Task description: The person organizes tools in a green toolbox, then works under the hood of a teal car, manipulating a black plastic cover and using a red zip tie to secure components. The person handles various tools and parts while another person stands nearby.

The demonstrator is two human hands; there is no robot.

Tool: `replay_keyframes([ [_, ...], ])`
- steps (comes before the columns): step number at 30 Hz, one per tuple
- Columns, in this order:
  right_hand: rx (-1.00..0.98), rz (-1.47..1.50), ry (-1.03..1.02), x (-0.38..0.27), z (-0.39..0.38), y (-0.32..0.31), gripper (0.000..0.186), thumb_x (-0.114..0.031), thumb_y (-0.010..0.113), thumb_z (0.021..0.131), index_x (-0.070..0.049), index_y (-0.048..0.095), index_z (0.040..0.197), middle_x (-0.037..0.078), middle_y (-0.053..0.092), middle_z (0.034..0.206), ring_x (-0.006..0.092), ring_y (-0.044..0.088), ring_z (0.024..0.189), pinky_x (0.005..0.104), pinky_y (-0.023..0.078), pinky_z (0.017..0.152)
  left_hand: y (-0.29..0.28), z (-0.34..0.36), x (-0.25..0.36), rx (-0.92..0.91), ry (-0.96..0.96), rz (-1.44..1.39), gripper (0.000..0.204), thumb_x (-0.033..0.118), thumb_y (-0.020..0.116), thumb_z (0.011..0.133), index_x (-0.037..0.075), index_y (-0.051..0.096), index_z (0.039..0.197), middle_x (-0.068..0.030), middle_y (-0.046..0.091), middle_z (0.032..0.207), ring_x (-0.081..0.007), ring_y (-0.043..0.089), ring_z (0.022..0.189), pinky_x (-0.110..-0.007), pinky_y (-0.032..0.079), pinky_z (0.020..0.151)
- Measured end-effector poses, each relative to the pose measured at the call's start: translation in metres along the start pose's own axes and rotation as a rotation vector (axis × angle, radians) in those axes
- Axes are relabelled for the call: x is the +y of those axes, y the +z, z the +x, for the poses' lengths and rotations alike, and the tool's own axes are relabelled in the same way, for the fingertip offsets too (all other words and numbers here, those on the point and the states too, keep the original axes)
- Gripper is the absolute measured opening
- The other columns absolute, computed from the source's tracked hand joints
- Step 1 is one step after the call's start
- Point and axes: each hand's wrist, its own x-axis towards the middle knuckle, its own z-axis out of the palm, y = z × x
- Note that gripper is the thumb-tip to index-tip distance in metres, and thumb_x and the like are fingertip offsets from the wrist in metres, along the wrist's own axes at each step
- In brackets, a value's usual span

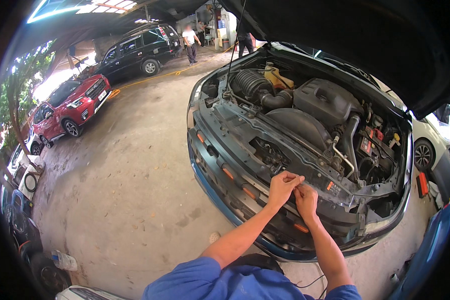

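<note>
Over the front edge of a car's open engine bay, my left hand (283,190) and my right hand (306,201) meet, fingers pinched together. Whatever they hold is too small or hidden to make out. Beneath them runs the dark front panel (312,176) behind the grille. Just beyond my left hand, an opening with the hood latch (274,159) shows in that panel. Deeper in the bay sit a black engine cover (327,100), a ribbed air intake (252,84), a yellowish reservoir (277,77) and a battery (369,145) at the right.
The raised hood (345,45) hangs overhead at the right, with a thin prop rod (235,45) at its left. A red car (70,107) and a black SUV (137,52) stand far left. A person (190,42) is in the background. A white bucket (65,261) sits lower left.
</note>
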Motion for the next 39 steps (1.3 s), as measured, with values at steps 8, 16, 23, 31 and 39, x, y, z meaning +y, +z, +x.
replay_keyframes([
  [8, 0.031, -0.033, -0.026, 0.004, 0.001, 0.004, 0.007, -0.006, 0.071, 0.09, 0.001, 0.072, 0.087, 0.019, 0.062, 0.078, 0.0406, 0.063, 0.076, 0.0501, 0.049, 0.068, 0.013, -0.007, 0.016, 0.142, 0.095, 0.211, 0.027, 0.02, 0.085, 0.092, -0.004, 0.073, 0.092, -0.0088, 0.075, 0.079, -0.0115, 0.069, 0.071, -0.029, 0.055, 0.066],
  [16, 0.009, -0.013, -0.033, 0.006, -0.001, 0.004, 0.004, -0.003, 0.07, 0.088, 0.0, 0.072, 0.09, 0.018, 0.06, 0.075, 0.0403, 0.061, 0.073, 0.0506, 0.048, 0.066, 0.011, -0.003, 0.036, 0.078, 0.371, 0.784, 0.02, 0.019, 0.076, 0.095, 0.0, 0.071, 0.092, -0.0167, 0.074, 0.078, -0.0372, 0.072, 0.071, -0.045, 0.056, 0.067],
  [23, 0.001, 0.015, -0.003, 0.003, -0.003, 0.001, 0.007, -0.003, 0.071, 0.088, 0.0, 0.074, 0.093, 0.019, 0.07, 0.09, 0.042, 0.067, 0.086, 0.0491, 0.053, 0.075, -0.017, 0.036, 0.048, -0.602, 0.864, 0.952, 0.01, 0.006, 0.069, 0.08, 0.004, 0.066, 0.089, -0.0143, 0.07, 0.093, -0.0378, 0.069, 0.087, -0.047, 0.054, 0.076],
  [31, -0.033, 0.081, 0.063, 0.006, -0.001, 0.001, 0.013, -0.007, 0.071, 0.09, -0.001, 0.077, 0.1, 0.02, 0.074, 0.095, 0.0426, 0.07, 0.091, 0.0477, 0.055, 0.08, -0.025, 0.011, 0.04, -0.455, 0.924, 0.918, 0.026, 0.001, 0.073, 0.082, 0.003, 0.068, 0.107, -0.0108, 0.064, 0.116, -0.0319, 0.07, 0.088, -0.041, 0.058, 0.076],
  [39, -0.03, 0.101, 0.075, 0.003, 0.0, 0.0, 0.024, -0.005, 0.068, 0.088, -0.006, 0.08, 0.107, 0.018, 0.077, 0.104, 0.0403, 0.073, 0.097, 0.045, 0.058, 0.083, 0.027, -0.02, 0.012, 0.271, 0.627, 0.629, 0.022, 0.016, 0.086, 0.087, 0.003, 0.071, 0.097, -0.0106, 0.073, 0.092, -0.0293, 0.072, 0.075, -0.036, 0.059, 0.065],
])
